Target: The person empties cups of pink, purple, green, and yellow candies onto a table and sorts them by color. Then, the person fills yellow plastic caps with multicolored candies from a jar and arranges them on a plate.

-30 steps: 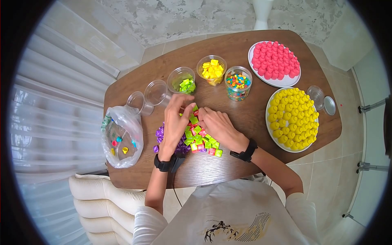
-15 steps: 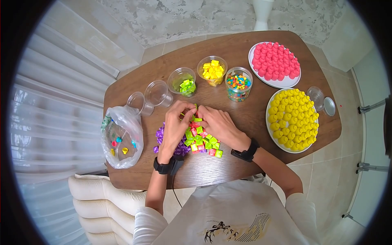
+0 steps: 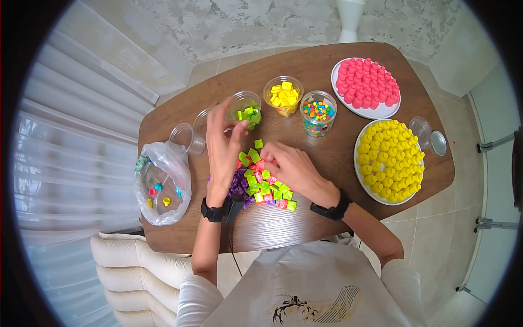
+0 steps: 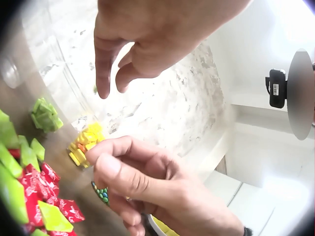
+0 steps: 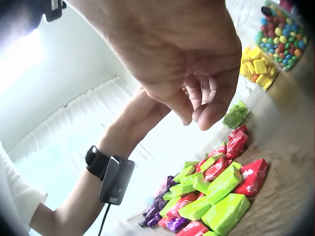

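Observation:
My left hand [image 3: 222, 150] reaches over the near left side of a clear plastic cup [image 3: 243, 98] holding green wrapped candies [image 3: 250, 114]. Its thumb and fingers stand apart, and nothing shows between them in the left wrist view. Above the right side of a mixed candy pile, my right hand [image 3: 297, 169] hovers with fingers loosely bent; thumb and index tips are close, with no candy visible between them. Green candies [image 5: 224, 184] and red candies [image 5: 253, 177] lie jumbled in this pile, and purple candies [image 3: 238, 185] are partly hidden under my left wrist.
A cup of yellow candies [image 3: 284, 95] and a jar of coloured sweets [image 3: 318, 111] stand behind. Left are a clear cup [image 3: 181, 133] and an open plastic bag [image 3: 182, 204]. Pink bottle-shaped pieces [image 3: 368, 82] and yellow ones [image 3: 389, 161] fill plates at the right.
My left hand has moved from the pile, where it met the right hand, up to the green candy cup. The right hand has stayed over the pile, shifting slightly toward me.

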The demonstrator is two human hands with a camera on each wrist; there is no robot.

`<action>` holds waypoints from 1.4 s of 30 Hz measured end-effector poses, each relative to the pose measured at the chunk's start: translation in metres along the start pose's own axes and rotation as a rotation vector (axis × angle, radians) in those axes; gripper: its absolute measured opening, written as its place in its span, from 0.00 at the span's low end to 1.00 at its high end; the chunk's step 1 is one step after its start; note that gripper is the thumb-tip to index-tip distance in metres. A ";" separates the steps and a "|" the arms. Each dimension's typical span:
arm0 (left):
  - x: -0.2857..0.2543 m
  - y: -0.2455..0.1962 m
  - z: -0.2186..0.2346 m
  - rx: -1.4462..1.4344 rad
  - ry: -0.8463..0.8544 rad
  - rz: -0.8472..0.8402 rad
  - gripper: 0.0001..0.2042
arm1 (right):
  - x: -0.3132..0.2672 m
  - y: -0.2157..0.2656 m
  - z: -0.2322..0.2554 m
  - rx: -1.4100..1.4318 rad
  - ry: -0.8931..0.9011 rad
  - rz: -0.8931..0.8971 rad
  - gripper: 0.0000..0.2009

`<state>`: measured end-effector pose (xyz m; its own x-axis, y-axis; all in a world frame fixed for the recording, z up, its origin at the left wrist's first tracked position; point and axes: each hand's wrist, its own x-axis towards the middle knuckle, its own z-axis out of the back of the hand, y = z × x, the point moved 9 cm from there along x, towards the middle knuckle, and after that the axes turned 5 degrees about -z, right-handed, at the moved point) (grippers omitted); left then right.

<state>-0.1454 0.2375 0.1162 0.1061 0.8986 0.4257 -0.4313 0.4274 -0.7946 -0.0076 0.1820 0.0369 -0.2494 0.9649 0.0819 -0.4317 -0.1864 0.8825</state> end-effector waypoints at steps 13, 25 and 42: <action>-0.028 0.031 -0.010 -0.119 0.139 0.124 0.09 | -0.018 -0.010 -0.029 -0.376 0.109 0.122 0.15; -0.038 0.033 -0.024 -0.126 0.272 0.142 0.06 | -0.013 -0.005 -0.026 -0.506 0.049 0.205 0.12; -0.045 0.037 -0.031 -0.075 0.350 0.105 0.06 | -0.017 -0.015 -0.027 -0.414 0.104 0.108 0.14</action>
<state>-0.1384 0.2156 0.0544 0.3705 0.9119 0.1768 -0.3902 0.3255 -0.8613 -0.0205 0.1638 0.0101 -0.3887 0.9161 0.0980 -0.7038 -0.3639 0.6101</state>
